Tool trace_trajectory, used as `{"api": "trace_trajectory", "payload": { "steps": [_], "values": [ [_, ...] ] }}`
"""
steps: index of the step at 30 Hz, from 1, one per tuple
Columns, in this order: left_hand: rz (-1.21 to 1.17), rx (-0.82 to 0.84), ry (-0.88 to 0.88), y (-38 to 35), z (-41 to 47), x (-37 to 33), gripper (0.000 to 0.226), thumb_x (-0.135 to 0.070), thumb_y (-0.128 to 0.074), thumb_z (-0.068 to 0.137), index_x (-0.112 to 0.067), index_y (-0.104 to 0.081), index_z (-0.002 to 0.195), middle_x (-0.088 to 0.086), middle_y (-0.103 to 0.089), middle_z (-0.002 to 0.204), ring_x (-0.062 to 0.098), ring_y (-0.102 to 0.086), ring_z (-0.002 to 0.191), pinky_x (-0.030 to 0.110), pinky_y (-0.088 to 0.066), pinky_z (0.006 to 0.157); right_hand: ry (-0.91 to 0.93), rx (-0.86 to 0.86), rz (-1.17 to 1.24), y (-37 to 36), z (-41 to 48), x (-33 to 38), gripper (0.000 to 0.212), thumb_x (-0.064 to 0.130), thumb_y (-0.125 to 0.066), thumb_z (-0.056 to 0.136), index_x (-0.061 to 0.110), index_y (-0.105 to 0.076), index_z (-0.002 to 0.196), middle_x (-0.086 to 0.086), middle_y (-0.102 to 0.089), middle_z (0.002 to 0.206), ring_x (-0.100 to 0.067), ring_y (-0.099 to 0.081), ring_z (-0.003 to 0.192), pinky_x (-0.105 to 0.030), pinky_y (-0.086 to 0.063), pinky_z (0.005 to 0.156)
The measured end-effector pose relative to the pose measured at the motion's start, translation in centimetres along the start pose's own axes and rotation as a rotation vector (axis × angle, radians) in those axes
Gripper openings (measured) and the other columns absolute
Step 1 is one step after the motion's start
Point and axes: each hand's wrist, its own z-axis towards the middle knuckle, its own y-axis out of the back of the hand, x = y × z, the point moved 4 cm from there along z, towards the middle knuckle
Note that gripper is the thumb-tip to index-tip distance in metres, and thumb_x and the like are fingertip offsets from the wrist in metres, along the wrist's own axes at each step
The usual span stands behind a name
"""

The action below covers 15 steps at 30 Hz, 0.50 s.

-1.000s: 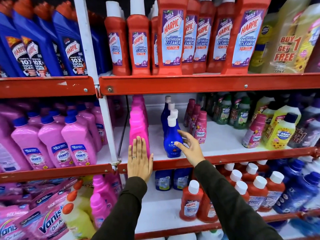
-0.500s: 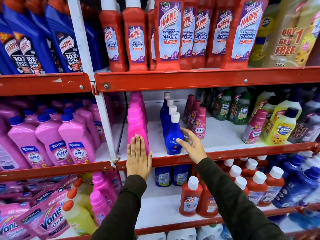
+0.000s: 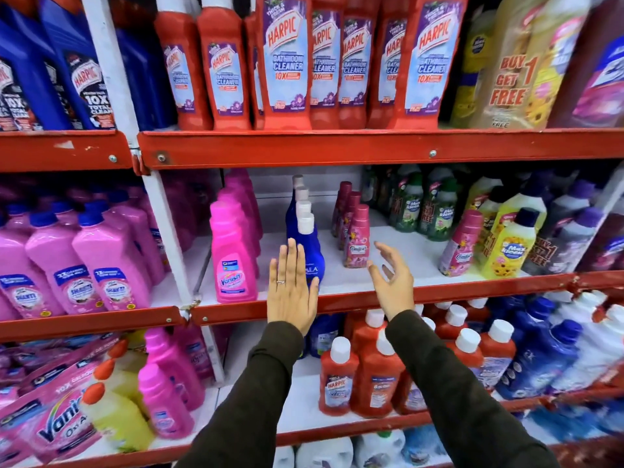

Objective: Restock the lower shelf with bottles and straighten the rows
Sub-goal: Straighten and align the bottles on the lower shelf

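On the middle shelf [image 3: 439, 292] stand three short rows: pink Vanish bottles [image 3: 232, 258], blue white-capped bottles [image 3: 309, 238] and small maroon Comfort bottles [image 3: 357, 236]. My left hand [image 3: 293, 288] is flat, fingers together and upright, in front of the front blue bottle and hiding part of its label. My right hand [image 3: 391, 280] hovers with fingers spread just right of the front Comfort bottle, holding nothing. Both sleeves are dark.
Red Harpic bottles [image 3: 287, 62] fill the shelf above. Pink Shakti bottles [image 3: 111, 265] stand in the left bay. Green and yellow Max Kleen bottles [image 3: 510, 251] crowd the right. Below are red Harpic bottles [image 3: 337, 380] and blue bottles [image 3: 540, 359]. White shelf space lies between the Comfort row and Max Kleen.
My left hand has shifted right from the pink Vanish row to the blue row. My right hand has left the blue bottle and moved right, beside the Comfort row.
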Motion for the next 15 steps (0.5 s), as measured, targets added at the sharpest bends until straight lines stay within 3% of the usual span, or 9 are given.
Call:
{"api": "trace_trajectory", "payload": {
  "steps": [5,9,13,15],
  "values": [
    [0.005,0.036,-0.012,-2.6,-0.7,-1.7,0.083,-0.034,-0.035,0.098,-0.006,0.011,0.16,0.012,0.023,0.168,0.024,0.017,0.157,0.042,0.003,0.127,0.138,-0.254,-0.157,6.5,2.3,0.5,0.052,0.011,-0.063,0.09,0.02,-0.046,0.138,-0.001,-0.048,0.143,-0.012,-0.042,0.134,-0.029,-0.03,0.116],
    [0.023,0.037,0.015,-3.8,-1.5,-1.3,0.082,-0.034,-0.034,0.098,-0.006,0.011,0.161,0.012,0.021,0.169,0.024,0.016,0.157,0.043,0.004,0.128,0.086,-0.44,-0.231,10.9,5.0,-0.6,0.071,0.008,-0.066,0.087,0.012,-0.03,0.149,-0.01,-0.034,0.154,-0.022,-0.032,0.144,-0.029,-0.023,0.118],
    [0.037,0.029,0.002,-3.8,-1.4,-1.4,0.08,-0.033,-0.033,0.098,-0.006,0.01,0.161,0.011,0.022,0.169,0.023,0.016,0.157,0.04,0.009,0.128,-0.083,-0.441,-0.309,13.4,8.0,-2.5,0.079,0.015,-0.065,0.09,0.004,-0.019,0.153,-0.019,-0.026,0.158,-0.032,-0.024,0.148,-0.044,-0.02,0.123],
    [0.044,0.027,-0.009,-3.8,-1.4,-1.4,0.08,-0.032,-0.033,0.098,-0.006,0.009,0.161,0.011,0.021,0.169,0.022,0.016,0.157,0.039,0.01,0.128,-0.155,-0.412,-0.333,13.9,9.1,-3.1,0.08,0.017,-0.066,0.09,0.0,-0.019,0.153,-0.023,-0.033,0.155,-0.035,-0.031,0.145,-0.043,-0.024,0.122]
  ]
}}
